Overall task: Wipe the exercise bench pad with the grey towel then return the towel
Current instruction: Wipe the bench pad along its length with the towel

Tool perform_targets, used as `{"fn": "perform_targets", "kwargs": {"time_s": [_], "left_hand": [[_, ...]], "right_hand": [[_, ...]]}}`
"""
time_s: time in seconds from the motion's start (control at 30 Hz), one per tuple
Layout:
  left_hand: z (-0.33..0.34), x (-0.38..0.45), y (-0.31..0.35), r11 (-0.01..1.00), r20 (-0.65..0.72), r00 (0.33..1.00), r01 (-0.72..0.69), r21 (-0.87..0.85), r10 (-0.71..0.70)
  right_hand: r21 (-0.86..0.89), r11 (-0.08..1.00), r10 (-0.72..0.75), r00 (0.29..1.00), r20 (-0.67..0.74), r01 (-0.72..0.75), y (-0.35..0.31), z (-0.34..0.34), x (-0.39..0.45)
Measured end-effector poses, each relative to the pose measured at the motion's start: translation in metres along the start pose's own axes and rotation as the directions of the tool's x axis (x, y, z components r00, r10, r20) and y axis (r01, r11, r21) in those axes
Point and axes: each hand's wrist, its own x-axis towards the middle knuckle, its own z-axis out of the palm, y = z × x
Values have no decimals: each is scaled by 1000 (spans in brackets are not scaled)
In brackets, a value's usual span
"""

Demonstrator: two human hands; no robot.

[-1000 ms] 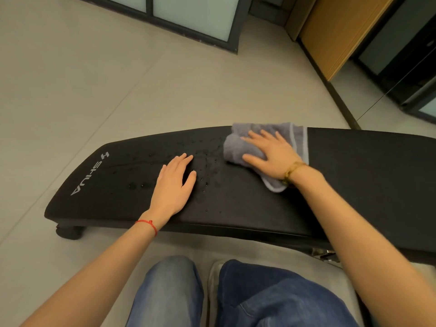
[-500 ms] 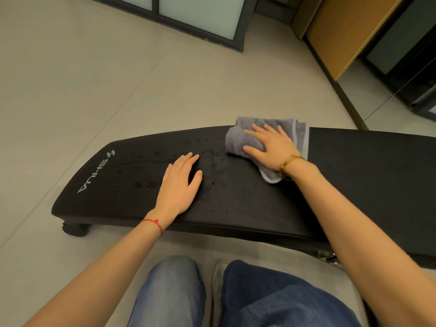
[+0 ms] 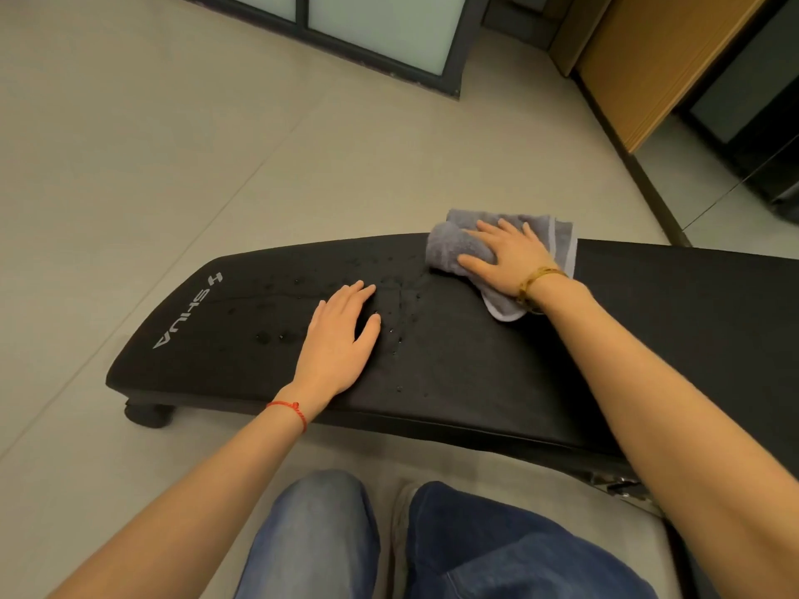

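Observation:
A long black exercise bench pad [image 3: 454, 365] with a white logo at its left end runs across the view, low above the floor. Water drops dot its middle, between my two hands. My left hand [image 3: 337, 339] lies flat and empty on the pad, fingers slightly apart. The bunched grey towel [image 3: 458, 246] sits at the pad's far edge, right of centre. My right hand [image 3: 510, 257] presses down on the towel, palm flat, hiding its middle.
Beige floor tiles [image 3: 173, 166] stretch beyond the bench. A dark-framed glass door [image 3: 380, 32] stands at the back, and a wooden cabinet [image 3: 648, 67] at the back right. A bench foot [image 3: 149, 415] shows under the left end. My knees in blue jeans [image 3: 389, 542] are at the bottom.
My right hand has slid the towel a little away from me, toward the pad's far edge. The left hand stays flat in the same spot on the pad.

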Motion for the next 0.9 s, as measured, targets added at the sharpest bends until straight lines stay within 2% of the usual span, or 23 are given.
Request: {"fn": "perform_targets", "kwargs": {"time_s": [0.07, 0.17, 0.27, 0.37, 0.43, 0.5, 0.53, 0.6, 0.67, 0.73, 0.83, 0.9], "left_hand": [[1, 1, -1, 1000, -4, 1000, -10, -1, 10], [2, 2, -4, 1000, -12, 1000, -19, -9, 19], [4, 1, -5, 1000, -15, 1000, -19, -10, 19], [3, 1, -4, 1000, -12, 1000, -16, -5, 16], [2, 1, -2, 1000, -3, 1000, -8, 3, 8], [2, 0, -1, 1000, -1, 1000, -2, 0, 2], [2, 0, -2, 1000, -5, 1000, -5, 1, 5], [2, 1, -3, 1000, -9, 1000, -13, -3, 13], [3, 2, -5, 1000, -7, 1000, -12, -26, 12], [3, 2, -5, 999, -3, 1000, -18, -34, 18], [4, 1, -5, 1000, -9, 1000, -18, -12, 18], [4, 1, -4, 1000, -7, 1000, -14, -12, 14]], "right_hand": [[12, 992, -122, 992, 22, 122, -21, 7, -19], [38, 934, -355, 935, -17, 356, -45, 9, -102], [81, 893, -447, 894, 35, 443, -42, 4, -147], [128, 917, -379, 925, -12, 377, -22, -1, -94], [97, 976, -192, 981, -24, 193, -11, -3, -34], [19, 998, -55, 998, 9, 55, -14, 2, 4], [-4, 998, -60, 998, 13, 60, -21, 7, 8], [-3, 984, -177, 984, 5, 177, -40, 16, -18], [26, 941, -338, 941, -33, 338, -55, 17, -76], [65, 905, -419, 908, -26, 420, -60, 17, -132], [114, 900, -424, 905, 17, 420, -35, 2, -135], [126, 934, -333, 943, -26, 333, -14, -3, -88]]}}
